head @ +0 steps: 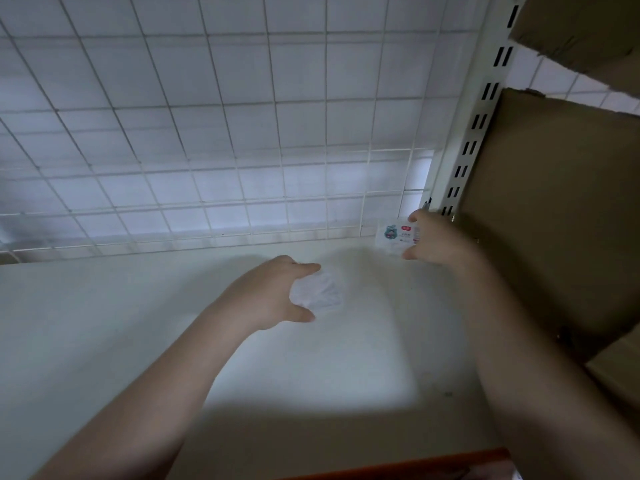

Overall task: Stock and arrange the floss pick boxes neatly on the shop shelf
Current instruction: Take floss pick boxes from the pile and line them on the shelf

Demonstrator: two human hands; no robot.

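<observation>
A white floss pick box [396, 237] with a small teal picture and a red label stands at the back right corner of the white shelf [138, 323], against the wire grid. My right hand [434, 239] grips its right end between thumb and fingers. My left hand [277, 294] is over the middle of the shelf and holds a pale, blurred white pack [320, 292] between thumb and forefinger; its print cannot be read.
A white wire grid back panel [242, 133] rises behind the shelf. A slotted white upright [467, 147] stands at the right, with large brown cardboard boxes [554, 209] beside it. An orange shelf edge strip [415, 465] runs along the front.
</observation>
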